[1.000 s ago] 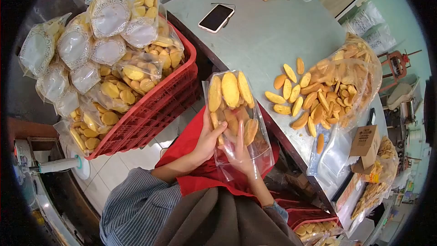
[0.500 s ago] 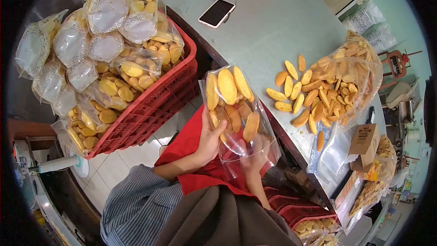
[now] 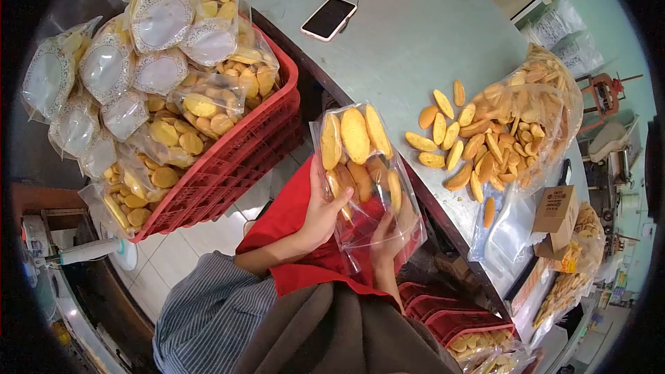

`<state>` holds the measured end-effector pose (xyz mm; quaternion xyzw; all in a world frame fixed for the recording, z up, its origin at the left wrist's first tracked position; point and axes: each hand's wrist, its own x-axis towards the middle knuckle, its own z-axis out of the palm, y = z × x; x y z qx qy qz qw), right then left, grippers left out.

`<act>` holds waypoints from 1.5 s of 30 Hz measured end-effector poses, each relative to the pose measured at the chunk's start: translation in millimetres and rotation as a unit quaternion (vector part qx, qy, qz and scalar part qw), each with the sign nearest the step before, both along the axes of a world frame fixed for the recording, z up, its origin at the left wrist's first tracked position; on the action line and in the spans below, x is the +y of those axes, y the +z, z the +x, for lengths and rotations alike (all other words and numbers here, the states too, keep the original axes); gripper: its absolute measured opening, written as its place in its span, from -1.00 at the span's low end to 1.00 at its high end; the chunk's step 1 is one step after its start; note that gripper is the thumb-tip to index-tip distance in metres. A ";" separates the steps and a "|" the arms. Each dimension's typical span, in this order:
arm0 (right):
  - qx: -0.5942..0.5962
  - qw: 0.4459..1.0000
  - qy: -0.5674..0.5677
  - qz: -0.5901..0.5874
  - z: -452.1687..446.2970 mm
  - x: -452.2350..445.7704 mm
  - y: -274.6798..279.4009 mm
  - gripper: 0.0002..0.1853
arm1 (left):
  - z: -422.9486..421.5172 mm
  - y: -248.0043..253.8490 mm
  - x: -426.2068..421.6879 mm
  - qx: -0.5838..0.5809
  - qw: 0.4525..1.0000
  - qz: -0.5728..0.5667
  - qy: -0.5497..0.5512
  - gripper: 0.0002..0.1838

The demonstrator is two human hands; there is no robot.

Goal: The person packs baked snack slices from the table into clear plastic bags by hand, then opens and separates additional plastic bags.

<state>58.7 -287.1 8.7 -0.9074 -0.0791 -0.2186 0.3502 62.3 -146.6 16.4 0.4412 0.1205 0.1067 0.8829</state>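
Note:
A clear plastic bag (image 3: 356, 142) holding several flat yellow-brown oval pieces is held over my lap, above a red cloth. My left hand (image 3: 323, 216) grips its left side, the thumb lying across the front. My right hand (image 3: 392, 235) is at the lower right of the bag, partly seen through the plastic, its fingers curled at the bag. The pieces sit in the half of the bag farther from me; the nearer end is loose, bare plastic. To the right, a heap of similar pieces (image 3: 493, 152) spills from a large clear bag (image 3: 558, 97) onto the metal table (image 3: 388, 34).
Filled bags with lacy round labels (image 3: 161, 15) are piled on a red crate (image 3: 228, 166) at the left. On the table are a phone (image 3: 329, 19), empty plastic bags (image 3: 509, 235) and a small carton (image 3: 554, 211). More red crates (image 3: 450, 318) stand at the lower right.
My right hand has moved from the bag's front to its lower right edge, with the fingers now curled. The bag has shifted and tilted slightly, and the pieces inside have moved a little.

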 end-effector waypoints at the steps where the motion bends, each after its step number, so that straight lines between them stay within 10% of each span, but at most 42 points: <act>1: -0.017 1.000 0.000 -0.008 -2.6 -0.5 -2.0 -0.62 | 0.8 1.6 -0.3 -0.002 1.000 0.012 -0.001 -0.14; 4: -0.041 0.998 0.003 -0.040 -14.2 -4.5 0.3 -0.60 | 2.1 3.2 5.0 -0.014 0.999 -0.045 -0.017 -0.13; 9: 0.294 0.848 0.027 0.441 -22.5 6.2 16.2 -0.64 | 2.5 0.9 1.1 -0.009 1.000 -0.001 -0.012 -0.11; 11: 0.208 0.918 0.151 0.301 -12.1 2.7 0.7 -0.60 | 3.9 1.7 0.6 -0.008 1.000 -0.013 -0.021 -0.11; 25: 0.235 0.883 0.339 0.223 5.0 18.9 8.5 -0.48 | 1.4 33.0 29.2 0.081 0.989 0.021 -0.119 0.01; 29: 0.321 0.824 0.307 0.352 10.4 23.0 24.5 -0.53 | 1.2 28.3 17.0 0.097 0.994 -0.009 -0.058 -0.05; 34: 0.139 0.896 0.381 0.179 23.4 4.6 34.7 -0.55 | 3.9 33.8 8.5 0.096 0.994 -0.043 0.022 -0.10; 37: 0.277 0.832 0.451 0.163 50.0 -52.4 41.9 -0.66 | 16.6 28.3 15.9 0.079 0.991 -0.048 0.097 -0.13; 39: 0.391 0.829 0.365 0.163 95.5 -107.2 58.2 -0.80 | 28.1 29.5 22.0 0.084 0.986 -0.023 0.143 -0.22; 42: 0.079 0.995 0.061 0.012 203.4 -217.9 50.7 -0.82 | 34.4 25.8 28.9 0.064 0.988 -0.013 0.139 -0.21; 45: -0.091 0.928 -0.265 -0.246 307.7 -346.1 8.0 -0.61 | 31.9 12.6 23.0 0.066 0.990 -0.002 0.123 -0.19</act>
